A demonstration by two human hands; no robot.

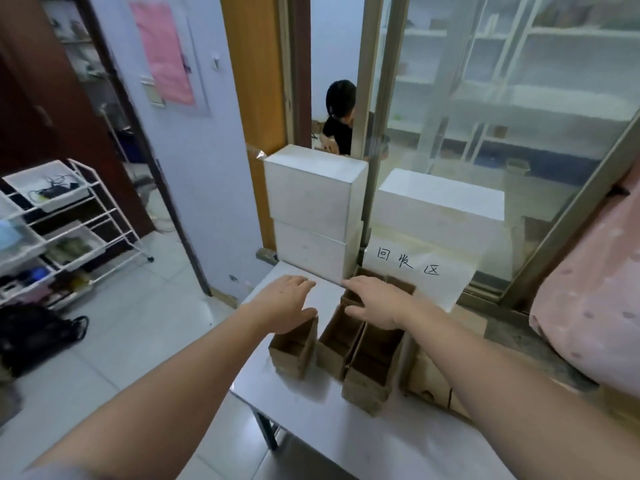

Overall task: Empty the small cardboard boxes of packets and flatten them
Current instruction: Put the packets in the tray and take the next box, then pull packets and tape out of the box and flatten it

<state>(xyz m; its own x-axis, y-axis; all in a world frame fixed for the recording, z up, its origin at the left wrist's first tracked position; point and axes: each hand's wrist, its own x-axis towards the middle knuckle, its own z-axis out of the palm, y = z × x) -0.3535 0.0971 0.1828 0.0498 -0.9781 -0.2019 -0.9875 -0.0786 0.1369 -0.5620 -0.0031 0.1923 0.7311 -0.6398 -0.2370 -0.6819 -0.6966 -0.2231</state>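
Three open small cardboard boxes (349, 351) standing on the white bench (311, 403), just below centre. Left grip (282, 303), fingers straight and spread, resting on the far rim of the left box (292, 348) at 12 o'clock of it. Right grip (375, 301), likewise flat, holding nothing, over more boxes toward 1 o'clock. White cartons (313, 209) stacked at 12 o'clock; labelled paper (415, 271) at 2 o'clock.

The room is bright with soft, even light. Everything looks a bit blurry. Straight lines bend near the edges.
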